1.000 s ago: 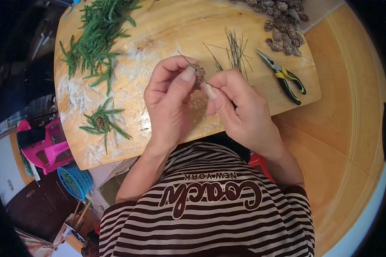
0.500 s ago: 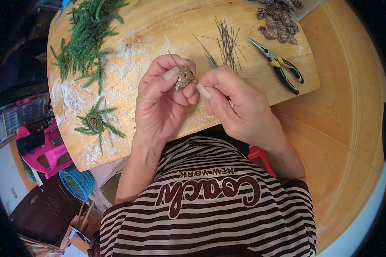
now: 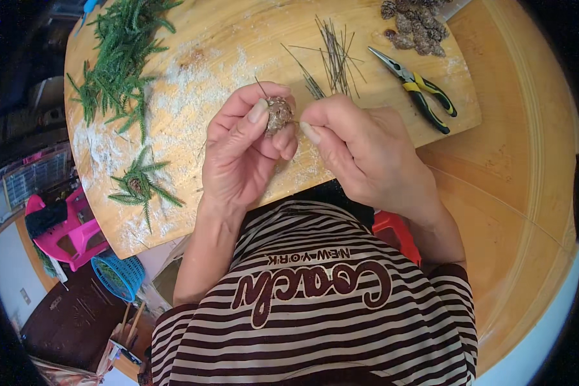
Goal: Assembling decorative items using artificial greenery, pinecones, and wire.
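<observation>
Between the thumb and fingers of my left hand is a small brown pine cone. A dark thin wire pokes out past the cone's upper left side. On the cone's right, my right hand pinches thumb against forefinger, seemingly on the wire's other end, which is mostly hidden by the fingertips. Both hands hover above the table's near edge. Beyond them lie several loose wires. A star-shaped green sprig with a pine cone at its middle rests at the left.
Pliers with black and yellow handles lie right of the wires. More pine cones are heaped at the far right. Green artificial branches cover the far left of the wooden table, where white flakes are scattered. A blue basket stands lower left.
My right hand has drawn slightly away from the pine cone, to the right. In my left fingers the cone has turned a little, showing more of its side.
</observation>
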Demonstrator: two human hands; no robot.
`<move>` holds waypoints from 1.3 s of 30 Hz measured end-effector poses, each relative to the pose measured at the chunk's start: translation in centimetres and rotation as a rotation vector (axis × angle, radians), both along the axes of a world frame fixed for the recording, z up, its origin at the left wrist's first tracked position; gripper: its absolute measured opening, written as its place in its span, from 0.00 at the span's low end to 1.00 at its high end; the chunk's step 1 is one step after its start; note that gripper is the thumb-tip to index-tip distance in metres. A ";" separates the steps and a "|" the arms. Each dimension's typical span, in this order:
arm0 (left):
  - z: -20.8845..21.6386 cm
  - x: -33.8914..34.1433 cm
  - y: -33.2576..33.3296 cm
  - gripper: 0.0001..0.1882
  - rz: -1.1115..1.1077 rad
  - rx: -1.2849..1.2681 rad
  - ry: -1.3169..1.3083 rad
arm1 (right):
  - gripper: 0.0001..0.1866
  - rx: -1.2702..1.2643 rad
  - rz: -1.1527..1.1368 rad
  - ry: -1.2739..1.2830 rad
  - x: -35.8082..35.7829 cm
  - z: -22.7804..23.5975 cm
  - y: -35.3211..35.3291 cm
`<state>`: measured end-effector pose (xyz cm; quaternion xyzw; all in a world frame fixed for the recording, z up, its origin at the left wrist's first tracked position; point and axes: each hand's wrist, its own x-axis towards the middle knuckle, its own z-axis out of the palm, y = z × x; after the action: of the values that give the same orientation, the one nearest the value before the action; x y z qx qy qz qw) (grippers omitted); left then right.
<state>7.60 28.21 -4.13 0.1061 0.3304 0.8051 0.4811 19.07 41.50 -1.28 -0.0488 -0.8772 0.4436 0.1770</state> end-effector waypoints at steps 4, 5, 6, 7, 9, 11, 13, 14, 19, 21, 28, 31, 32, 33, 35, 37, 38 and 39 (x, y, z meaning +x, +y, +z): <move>-0.2 0.4 0.2 0.15 -0.014 0.061 -0.138 | 0.04 -0.019 0.009 0.061 0.0 -0.3 -0.2; -0.4 0.4 0.2 0.15 -0.018 0.061 -0.117 | 0.05 -0.051 0.013 0.080 0.0 -0.4 -0.3; -0.5 0.4 0.2 0.15 -0.021 0.061 -0.096 | 0.05 -0.052 0.012 0.078 0.0 -0.6 -0.4; -0.6 0.4 0.2 0.15 -0.025 0.061 -0.075 | 0.05 -0.055 0.008 0.085 0.1 -0.8 -0.6; -0.6 0.3 0.2 0.15 -0.020 0.055 -0.062 | 0.07 -0.060 -0.002 0.099 0.1 -1.2 -0.7; -0.5 0.4 0.2 0.14 -0.008 0.047 -0.032 | 0.07 -0.048 -0.002 0.086 0.2 -1.2 -0.7; -0.3 0.4 0.4 0.14 0.000 0.048 -0.017 | 0.07 -0.021 0.003 0.062 0.3 -1.2 -0.6; -0.2 0.5 0.5 0.14 0.008 0.050 -0.002 | 0.07 -0.021 0.004 0.061 0.4 -1.2 -0.5; 0.1 0.6 0.8 0.13 0.014 0.052 -0.012 | 0.07 -0.053 -0.006 0.081 0.5 -1.1 -0.4; 0.0 0.5 0.8 0.13 0.003 0.041 0.000 | 0.07 -0.048 -0.003 0.071 0.6 -1.0 -0.4; 0.6 0.8 1.2 0.12 -0.017 0.004 -0.079 | 0.07 -0.048 -0.012 0.086 0.5 -1.6 -0.2; 0.6 1.0 1.5 0.11 0.028 -0.007 -0.102 | 0.07 -0.034 -0.017 0.081 0.6 -1.4 0.0; 0.5 1.0 1.5 0.11 0.028 -0.009 -0.103 | 0.07 -0.013 -0.021 0.077 0.7 -1.3 0.1; 0.4 1.0 1.4 0.10 0.031 -0.006 -0.069 | 0.07 0.007 -0.025 0.073 0.8 -1.2 0.2; 0.1 1.0 1.4 0.10 0.037 0.001 0.001 | 0.07 0.009 -0.028 0.078 0.9 -1.1 0.3; 0.0 1.0 1.4 0.10 0.036 0.000 0.011 | 0.07 0.019 -0.032 0.090 1.0 -1.0 0.4; 0.0 1.1 1.4 0.10 0.036 0.000 0.023 | 0.07 0.017 -0.033 0.088 1.1 -1.0 0.4; -0.1 1.1 1.3 0.10 0.036 0.001 0.035 | 0.07 0.027 -0.031 0.078 1.2 -1.0 0.4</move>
<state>8.68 29.53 -4.18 0.1146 0.3403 0.8117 0.4608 20.24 41.90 -2.24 -0.0426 -0.8747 0.4306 0.2185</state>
